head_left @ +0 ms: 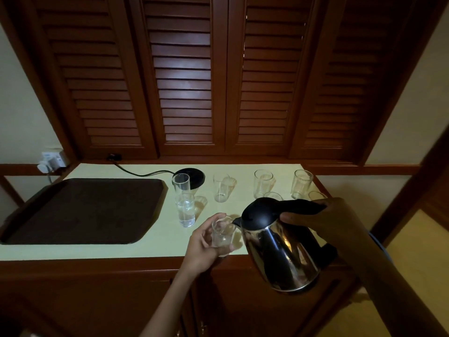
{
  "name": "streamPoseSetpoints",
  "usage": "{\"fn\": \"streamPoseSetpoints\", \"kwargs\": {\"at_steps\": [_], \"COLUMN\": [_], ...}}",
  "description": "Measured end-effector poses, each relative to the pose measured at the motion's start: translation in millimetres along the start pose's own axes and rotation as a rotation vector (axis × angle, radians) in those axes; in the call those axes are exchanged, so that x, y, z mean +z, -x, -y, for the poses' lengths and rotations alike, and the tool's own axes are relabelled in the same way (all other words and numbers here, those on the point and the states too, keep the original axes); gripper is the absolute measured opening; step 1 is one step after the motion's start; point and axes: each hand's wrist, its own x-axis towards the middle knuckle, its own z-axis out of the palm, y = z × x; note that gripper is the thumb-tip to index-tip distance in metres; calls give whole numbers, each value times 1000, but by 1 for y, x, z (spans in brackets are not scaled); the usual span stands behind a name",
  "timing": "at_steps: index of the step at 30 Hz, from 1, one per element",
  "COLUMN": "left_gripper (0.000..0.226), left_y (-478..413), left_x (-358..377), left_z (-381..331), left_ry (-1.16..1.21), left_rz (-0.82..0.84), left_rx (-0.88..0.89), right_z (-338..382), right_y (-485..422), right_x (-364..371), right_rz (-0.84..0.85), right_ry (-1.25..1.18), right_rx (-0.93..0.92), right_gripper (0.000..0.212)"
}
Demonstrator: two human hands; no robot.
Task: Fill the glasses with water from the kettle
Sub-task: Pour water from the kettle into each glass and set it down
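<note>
Kettle (279, 246) steel body, black lid and handle, tilted over desk (145, 249) front edge, spout at rim of small clear glass (222, 233), right hand (323, 220) grip closed on handle, left hand (206, 242) grip wrapped round glass, no readable labels.

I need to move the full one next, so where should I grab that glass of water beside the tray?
Grip the filled glass around its mid wall, coming from its front right. It stands upright, with the tray at its left and an empty glass close behind.
</note>
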Motion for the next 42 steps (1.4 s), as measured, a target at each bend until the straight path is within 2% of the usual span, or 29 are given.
{"fn": "streamPoseSetpoints", "kwargs": {"at_steps": [22, 28, 34, 42], "left_gripper": [77, 77, 76, 77], "left_y": [2, 2, 3, 0], "left_x": [-1, -1, 0, -1], "left_z": [0, 0, -1, 3], "left_ry": [-1, 2, 6, 17], "left_rz": [1, -2, 13, 11], "left_rx": [-8, -9, -9, -6], "right_z": [3, 5, 3, -1], "right_y": [2, 1, 1, -2], "right_x": [-2, -2, -2, 0], "right_rz": [13, 20, 21, 6], "right_ry": [-6, -13, -11, -13], "right_rx": [10, 36, 16, 6], "right_gripper": [30, 40, 30, 32]}}
